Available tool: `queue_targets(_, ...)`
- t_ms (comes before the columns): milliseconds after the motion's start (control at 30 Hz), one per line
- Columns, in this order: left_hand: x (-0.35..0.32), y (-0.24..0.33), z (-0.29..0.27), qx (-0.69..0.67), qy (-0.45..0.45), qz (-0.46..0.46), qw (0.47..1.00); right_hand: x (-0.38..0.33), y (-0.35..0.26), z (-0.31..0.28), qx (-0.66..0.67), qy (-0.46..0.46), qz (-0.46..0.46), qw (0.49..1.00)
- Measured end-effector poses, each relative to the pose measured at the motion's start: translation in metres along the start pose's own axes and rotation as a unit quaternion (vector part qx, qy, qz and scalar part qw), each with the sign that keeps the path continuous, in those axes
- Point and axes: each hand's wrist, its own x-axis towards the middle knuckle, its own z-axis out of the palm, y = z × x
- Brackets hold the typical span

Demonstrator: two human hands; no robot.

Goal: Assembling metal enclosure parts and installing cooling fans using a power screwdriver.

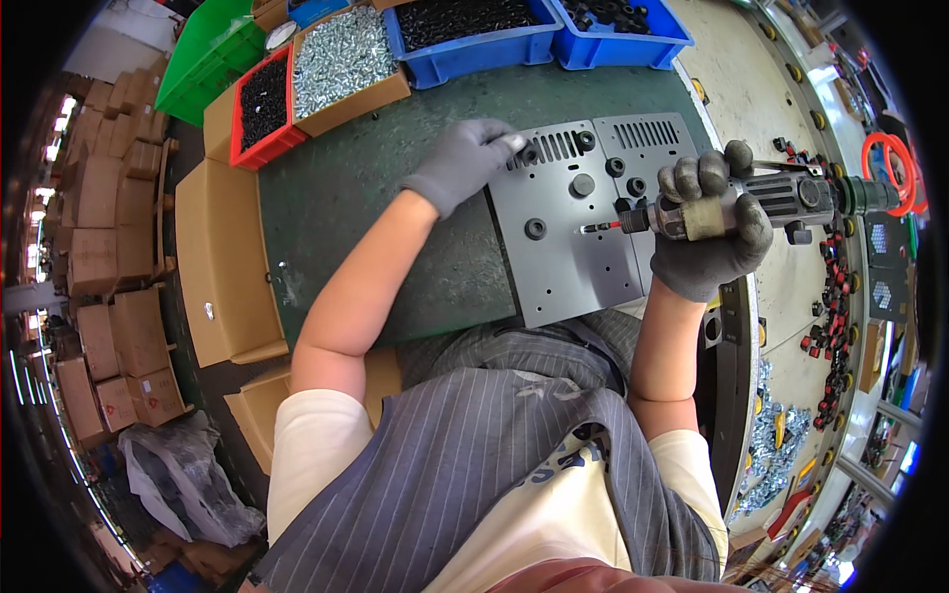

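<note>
Two grey metal panels with slots and holes, a left panel (pixel 563 277) and a right panel (pixel 672 133), lie side by side at the bench's front edge. Round black rubber feet, such as one foot (pixel 535 229), sit on them. My left hand (pixel 465 163), in a grey glove, pinches a black rubber foot (pixel 529 156) by the slots of the left panel. A power screwdriver (pixel 781 198) is gripped in my gloved right hand (pixel 712 222), fingers wrapped round its body. Its bit (pixel 601 227) points left above the left panel, apart from the feet.
Along the far edge stand a red bin (pixel 265 109) of black screws, a cardboard box (pixel 341 59) of silver fasteners and blue bins (pixel 474 49) of black parts. To the right runs a conveyor (pixel 791 385) with scattered fittings. Cartons (pixel 99 208) are stacked at left.
</note>
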Motion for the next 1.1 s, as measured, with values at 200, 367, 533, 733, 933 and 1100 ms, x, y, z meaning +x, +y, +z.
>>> queue_targets(200, -0.015, -0.008, -0.023, 0.131, -0.004, -0.029, 0.991, 0.011, 0.022, 0.007, -0.03, 0.039, 0.021, 0.999)
queue_targets(367, -0.019, -0.023, -0.022, 0.138, -0.033, 0.057, 0.988, 0.029, 0.05, 0.011, -0.123, 0.022, 0.034, 0.992)
queue_targets(533, -0.015, -0.033, -0.027, -0.001, 0.023, 0.054, 0.998, 0.056, 0.082, 0.017, -0.222, -0.007, 0.0, 0.975)
queue_targets(733, -0.02, -0.025, -0.023, 0.191, -0.021, 0.042, 0.981, 0.066, 0.113, 0.029, -0.321, -0.044, 0.064, 0.944)
queue_targets(933, -0.017, -0.022, -0.021, 0.177, -0.014, 0.052, 0.983, 0.069, 0.14, 0.026, -0.333, -0.088, 0.137, 0.929)
queue_targets(1100, -0.017, -0.023, -0.021, 0.199, -0.008, 0.033, 0.979, 0.07, 0.143, 0.022, -0.358, -0.108, 0.149, 0.915)
